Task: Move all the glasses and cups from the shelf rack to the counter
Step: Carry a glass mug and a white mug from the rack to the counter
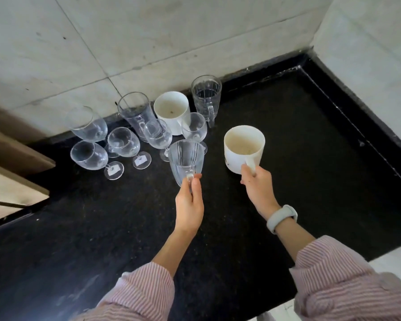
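My left hand (pixel 189 202) grips the handle of a clear ribbed glass mug (pixel 186 162), held upright low over the black counter (pixel 299 170). My right hand (pixel 257 186) grips the handle of a white mug (pixel 243 149) that stands on or just above the counter. Behind them, near the wall, stand several stemmed wine glasses (pixel 123 142), a tall clear glass (pixel 136 112), another white mug (pixel 171 111) and a clear glass mug with a handle (pixel 206 98).
A tiled wall (pixel 148 42) runs behind the counter and a second wall (pixel 368 54) closes the right side, forming a corner. Wooden shelf edges (pixel 14 158) jut in at the left. The counter's front edge (pixel 391 249) lies at the lower right.
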{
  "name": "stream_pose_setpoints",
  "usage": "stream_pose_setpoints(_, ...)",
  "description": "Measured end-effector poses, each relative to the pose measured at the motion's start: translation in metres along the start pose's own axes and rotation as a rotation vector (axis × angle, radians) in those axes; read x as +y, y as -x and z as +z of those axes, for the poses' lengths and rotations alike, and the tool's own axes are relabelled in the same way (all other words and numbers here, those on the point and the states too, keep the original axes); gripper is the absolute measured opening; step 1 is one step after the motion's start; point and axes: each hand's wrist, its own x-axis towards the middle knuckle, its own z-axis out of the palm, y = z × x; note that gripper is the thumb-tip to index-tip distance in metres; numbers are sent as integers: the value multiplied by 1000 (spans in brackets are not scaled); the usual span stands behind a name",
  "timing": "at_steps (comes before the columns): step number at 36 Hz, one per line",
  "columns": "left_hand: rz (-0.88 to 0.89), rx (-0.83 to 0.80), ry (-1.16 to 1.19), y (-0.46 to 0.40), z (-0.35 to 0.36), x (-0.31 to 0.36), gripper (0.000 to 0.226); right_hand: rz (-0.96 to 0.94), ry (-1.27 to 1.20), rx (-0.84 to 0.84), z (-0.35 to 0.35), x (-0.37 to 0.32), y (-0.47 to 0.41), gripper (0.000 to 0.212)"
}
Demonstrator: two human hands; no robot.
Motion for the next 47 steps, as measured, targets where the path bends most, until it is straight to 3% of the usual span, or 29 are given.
stream_pose_setpoints(6,-30,-56,113,-9,-3,-3,36,-63,65,-10,14,-8,-24,39)
stream_pose_setpoints(12,-32,-132,39,-14,-5,-10,36,-92,244,-11,19,-10,-40,28)
stream_pose_setpoints(18,-37,-134,-79,-19,-4,-11,35,-61,270,-9,27,-8,-41,32)
stream_pose_setpoints(28,124,57,-292,-17,5,-1,24,-73,296,-71,31,-8,-36,24)
stream_pose_setpoints(35,25,50,-417,-5,-10,-10,30,-84,372,13,24,-8,-8,29)
stream_pose_setpoints(38,13,27,-514,3,-27,-13,38,-184,430,93,22,-9,18,45)
stream_pose_setpoints(41,44,45,-614,14,-49,-14,43,-391,461,113,24,-14,47,45)
stream_pose_setpoints(47,81,164,-754,49,-109,-14,42,-741,602,-160,56,-31,98,40)
